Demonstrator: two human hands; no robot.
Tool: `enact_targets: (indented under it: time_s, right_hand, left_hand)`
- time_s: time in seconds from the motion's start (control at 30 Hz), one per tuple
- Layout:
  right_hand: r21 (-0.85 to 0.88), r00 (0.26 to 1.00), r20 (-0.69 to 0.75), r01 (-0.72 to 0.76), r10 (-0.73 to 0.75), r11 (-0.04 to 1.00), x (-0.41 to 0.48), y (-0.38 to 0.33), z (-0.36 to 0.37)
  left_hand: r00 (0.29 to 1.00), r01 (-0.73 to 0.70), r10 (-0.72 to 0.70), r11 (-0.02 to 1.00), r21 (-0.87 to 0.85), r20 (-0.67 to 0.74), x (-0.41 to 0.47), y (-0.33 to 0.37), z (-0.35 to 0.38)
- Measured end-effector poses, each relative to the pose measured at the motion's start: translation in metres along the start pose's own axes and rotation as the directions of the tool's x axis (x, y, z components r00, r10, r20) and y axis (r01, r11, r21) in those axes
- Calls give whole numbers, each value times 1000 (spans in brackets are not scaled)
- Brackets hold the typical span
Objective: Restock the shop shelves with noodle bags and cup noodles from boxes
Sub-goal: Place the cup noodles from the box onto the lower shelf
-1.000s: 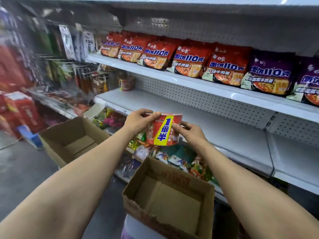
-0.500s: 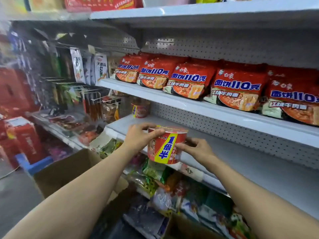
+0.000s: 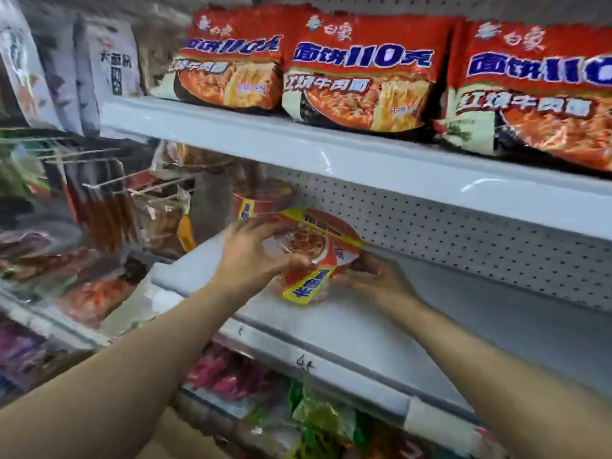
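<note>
A red cup of noodles (image 3: 314, 256) with a yellow and blue band is tilted toward me over the white middle shelf (image 3: 364, 329). My left hand (image 3: 255, 253) grips its left side and my right hand (image 3: 374, 276) holds its right side from below. Whether its base touches the shelf I cannot tell. Just behind it, a second red cup (image 3: 261, 200) stands at the back left of the same shelf. Red noodle bags (image 3: 364, 71) line the shelf above.
The perforated back panel (image 3: 463, 233) closes the middle shelf behind the cups. Hooks with hanging snack packets (image 3: 109, 207) stick out at the left. Green and pink packets (image 3: 314, 415) fill the lower shelf. White bags (image 3: 112, 58) hang at the upper left.
Both hands have carried the cup forward and over the middle shelf, tipping its top toward me, close to the cup standing there. The view has moved nearer to the shelves.
</note>
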State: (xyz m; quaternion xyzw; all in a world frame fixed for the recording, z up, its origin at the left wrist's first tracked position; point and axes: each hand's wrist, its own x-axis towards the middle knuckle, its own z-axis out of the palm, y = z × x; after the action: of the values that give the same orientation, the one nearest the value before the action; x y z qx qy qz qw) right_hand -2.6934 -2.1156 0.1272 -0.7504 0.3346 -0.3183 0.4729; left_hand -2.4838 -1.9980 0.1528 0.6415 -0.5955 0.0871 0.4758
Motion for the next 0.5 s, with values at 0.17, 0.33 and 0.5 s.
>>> enact_targets:
  time_s: [0.17, 0.33, 0.5]
  right_hand:
    - [-35, 999, -19, 44, -45, 998, 41, 22, 3]
    - [-70, 999, -20, 34, -35, 997, 70, 24, 2]
    - [-38, 999, -32, 29, -30, 999, 97, 30, 4]
  left_hand:
    - [997, 73, -73, 997, -14, 13, 17, -43, 30]
    - [995, 99, -101, 993, -61, -22, 36, -62, 47]
    - [985, 170, -170, 985, 13, 35, 50, -78, 54]
